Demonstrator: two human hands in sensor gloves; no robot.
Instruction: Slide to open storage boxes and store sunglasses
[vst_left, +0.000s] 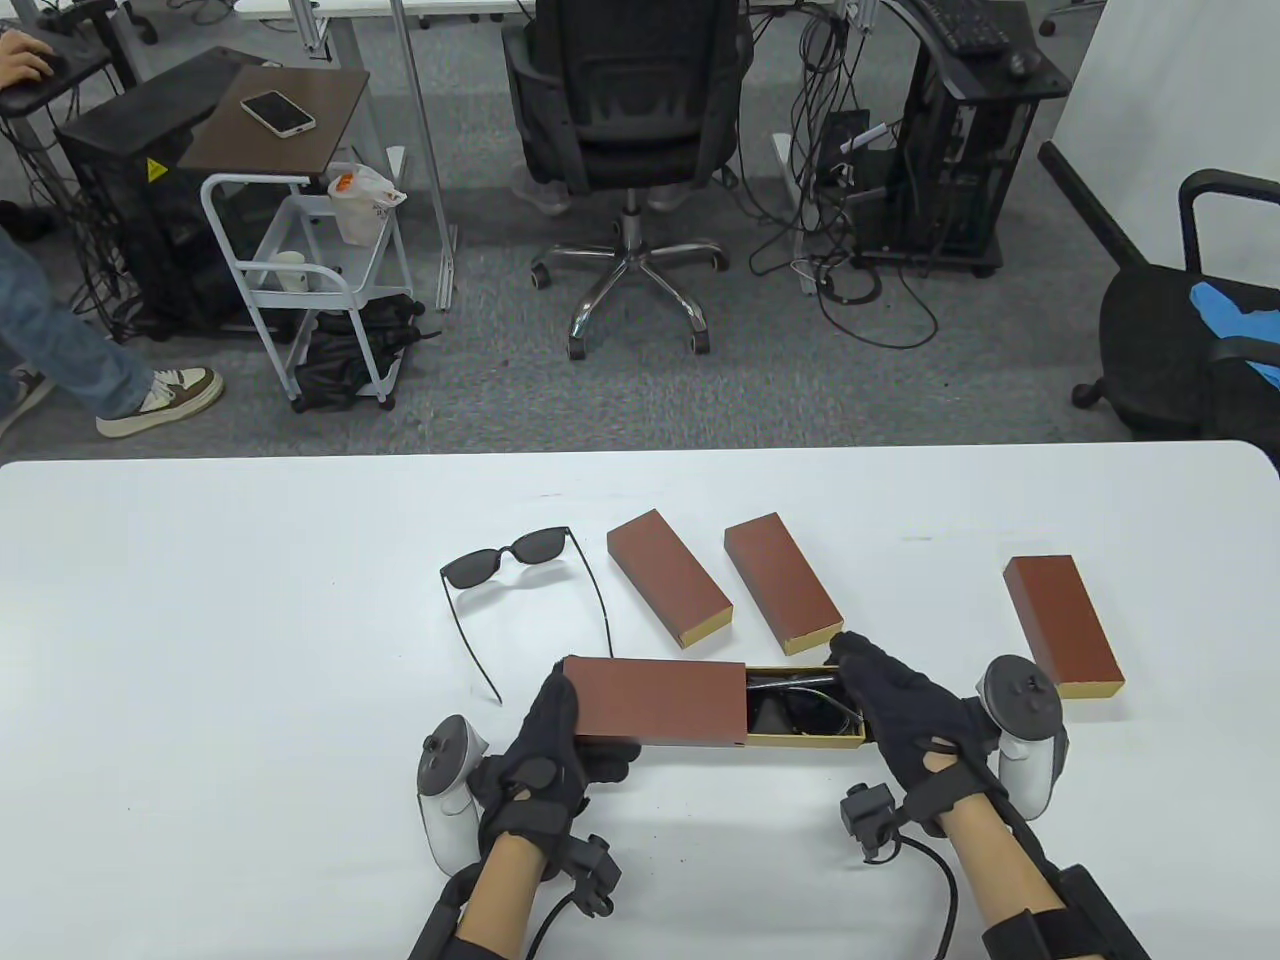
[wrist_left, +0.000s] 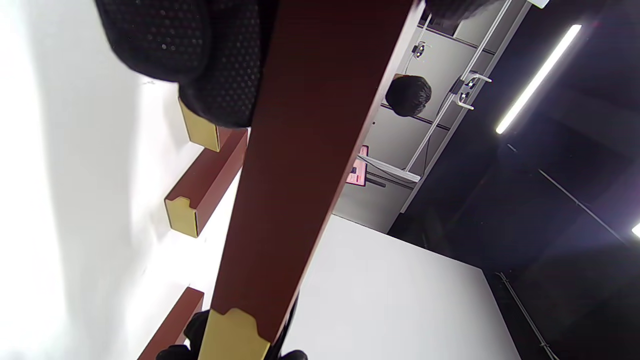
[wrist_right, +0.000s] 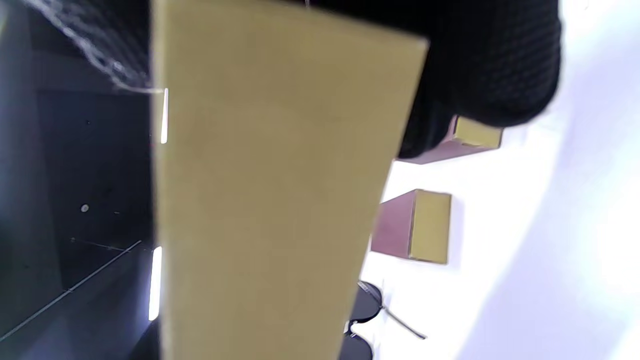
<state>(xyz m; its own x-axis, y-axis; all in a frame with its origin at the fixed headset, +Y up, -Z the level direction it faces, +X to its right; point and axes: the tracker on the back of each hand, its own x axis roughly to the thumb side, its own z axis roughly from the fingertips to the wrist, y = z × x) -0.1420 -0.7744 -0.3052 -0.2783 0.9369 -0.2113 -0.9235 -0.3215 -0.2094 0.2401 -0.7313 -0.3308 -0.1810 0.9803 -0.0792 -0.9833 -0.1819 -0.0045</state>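
A brown storage box (vst_left: 655, 700) lies across the front of the table, its gold drawer (vst_left: 800, 740) slid part way out to the right. Folded dark sunglasses (vst_left: 800, 705) lie in the drawer. My left hand (vst_left: 560, 735) grips the box's brown sleeve (wrist_left: 310, 150) at its left end. My right hand (vst_left: 895, 710) grips the drawer's right end (wrist_right: 270, 190). A second pair of black sunglasses (vst_left: 515, 560) lies open on the table behind the box, also low in the right wrist view (wrist_right: 365, 310).
Three closed brown boxes lie on the white table (vst_left: 200, 650): two side by side (vst_left: 668, 578) (vst_left: 783, 584) behind the held box, one (vst_left: 1063, 624) at the right. An office chair (vst_left: 625, 150) and a cart (vst_left: 310, 270) stand beyond the far edge.
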